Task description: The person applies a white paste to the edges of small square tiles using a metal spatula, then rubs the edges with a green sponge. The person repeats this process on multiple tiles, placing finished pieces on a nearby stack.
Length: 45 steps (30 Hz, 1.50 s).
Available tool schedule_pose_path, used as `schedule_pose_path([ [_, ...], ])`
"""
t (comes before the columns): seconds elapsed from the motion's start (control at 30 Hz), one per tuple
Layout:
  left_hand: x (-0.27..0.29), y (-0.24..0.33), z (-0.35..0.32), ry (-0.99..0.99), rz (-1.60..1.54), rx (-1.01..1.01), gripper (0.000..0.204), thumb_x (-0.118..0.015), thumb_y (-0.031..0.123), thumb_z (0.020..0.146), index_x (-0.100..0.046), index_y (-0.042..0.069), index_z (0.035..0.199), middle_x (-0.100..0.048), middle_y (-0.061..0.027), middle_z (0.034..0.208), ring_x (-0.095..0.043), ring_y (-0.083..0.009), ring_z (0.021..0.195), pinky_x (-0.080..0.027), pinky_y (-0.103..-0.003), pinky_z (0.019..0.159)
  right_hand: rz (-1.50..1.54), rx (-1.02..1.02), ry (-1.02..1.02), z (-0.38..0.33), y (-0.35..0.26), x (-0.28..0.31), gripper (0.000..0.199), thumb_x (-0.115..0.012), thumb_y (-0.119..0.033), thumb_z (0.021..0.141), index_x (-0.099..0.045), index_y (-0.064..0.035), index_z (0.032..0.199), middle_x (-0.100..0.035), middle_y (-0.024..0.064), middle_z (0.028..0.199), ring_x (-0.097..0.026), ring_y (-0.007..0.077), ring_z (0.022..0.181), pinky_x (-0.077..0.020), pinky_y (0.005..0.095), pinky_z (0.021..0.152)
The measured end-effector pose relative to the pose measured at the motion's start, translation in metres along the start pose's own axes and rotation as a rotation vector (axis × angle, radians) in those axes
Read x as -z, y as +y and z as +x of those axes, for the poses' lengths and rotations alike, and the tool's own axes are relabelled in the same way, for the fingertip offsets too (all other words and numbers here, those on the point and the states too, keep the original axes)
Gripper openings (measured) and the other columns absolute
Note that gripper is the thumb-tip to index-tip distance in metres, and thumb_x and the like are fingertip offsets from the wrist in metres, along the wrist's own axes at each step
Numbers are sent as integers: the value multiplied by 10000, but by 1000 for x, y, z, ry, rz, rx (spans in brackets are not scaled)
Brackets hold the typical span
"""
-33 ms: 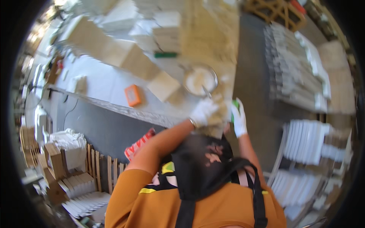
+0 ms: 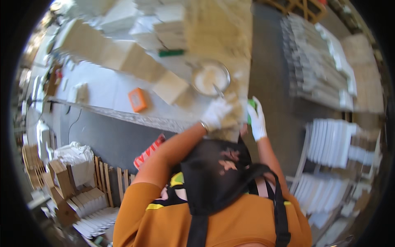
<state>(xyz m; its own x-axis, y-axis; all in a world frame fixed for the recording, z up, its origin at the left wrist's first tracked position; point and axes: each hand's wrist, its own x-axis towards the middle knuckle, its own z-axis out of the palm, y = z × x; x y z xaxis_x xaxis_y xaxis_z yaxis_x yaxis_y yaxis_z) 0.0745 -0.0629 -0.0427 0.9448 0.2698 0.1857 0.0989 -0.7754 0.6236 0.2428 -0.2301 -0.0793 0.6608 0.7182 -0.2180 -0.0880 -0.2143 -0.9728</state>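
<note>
My left hand (image 2: 217, 114), in a white glove, rests at the near right corner of the worktable, on or just over a light tan surface; its fingers are blurred. My right hand (image 2: 257, 120), gloved too, is at the table's right edge with thumb and fingers around a green object (image 2: 249, 112), whose kind I cannot make out. Just beyond my left hand stands a round metal bowl (image 2: 201, 87) of whitish, creamy stuff. A metal utensil (image 2: 218, 91) leans out of it toward my left hand.
On the white worktable (image 2: 107, 82) lie an orange box (image 2: 137, 100), a long row of tan blocks or boards (image 2: 142, 66) and a green strip (image 2: 171, 52). White stacked pieces (image 2: 317, 61) stand right across the aisle. A red-and-white bag (image 2: 149, 152) is below the table edge.
The whole view has shifted slightly, so the table and bowl appear a little higher and further left. Both hands keep nearly the same places against the table.
</note>
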Motion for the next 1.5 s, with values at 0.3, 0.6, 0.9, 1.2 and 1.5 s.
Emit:
schedule_pose_path([
  [0.3, 3, 9, 2, 43, 71, 19, 727, -840, 388, 638, -570, 160, 1273, -418, -160, 1494, -406, -410, 1350, -403, -530, 1063, -74, 25, 68, -6, -21, -12, 574, -627, -274, 974, -426, -22, 1449, -567, 101, 1302, -526, 166, 1191, -404, 306, 1041],
  [0.6, 3, 9, 0, 48, 65, 22, 729, -846, 376, 643, -572, 142, 1277, -421, -161, 1496, -386, -406, 1372, -393, -533, 1078, -72, 81, 58, -32, -38, -19, 581, -648, -259, 961, -429, -38, 1452, -561, 99, 1322, -517, 175, 1215, -391, 319, 1063],
  [0.9, 4, 10, 0, 39, 77, 30, 723, -842, 388, 648, -574, 137, 1271, -422, -172, 1494, -389, -407, 1371, -389, -530, 1082, -23, 48, 33, -41, -42, -15, 593, -654, -269, 959, -420, -52, 1458, -555, 96, 1325, -517, 158, 1206, -399, 309, 1051],
  [1.2, 3, 10, 1, 50, 95, 26, 724, -836, 411, 657, -575, 158, 1284, -429, -170, 1489, -404, -407, 1358, -395, -530, 1072, 57, -54, 70, -5, -21, -16, 581, -637, -296, 972, -442, -27, 1448, -560, 86, 1334, -508, 169, 1232, -379, 311, 1070],
  [1.5, 26, 37, -9, -41, 198, 231, 738, -833, 491, 638, -614, 168, 1265, -453, -169, 1449, -533, -415, 1166, -470, -497, 953, 372, -229, 192, -34, -15, 13, 538, -589, -293, 982, -451, -89, 1461, -579, 78, 1307, -595, 194, 1138, -502, 353, 954],
])
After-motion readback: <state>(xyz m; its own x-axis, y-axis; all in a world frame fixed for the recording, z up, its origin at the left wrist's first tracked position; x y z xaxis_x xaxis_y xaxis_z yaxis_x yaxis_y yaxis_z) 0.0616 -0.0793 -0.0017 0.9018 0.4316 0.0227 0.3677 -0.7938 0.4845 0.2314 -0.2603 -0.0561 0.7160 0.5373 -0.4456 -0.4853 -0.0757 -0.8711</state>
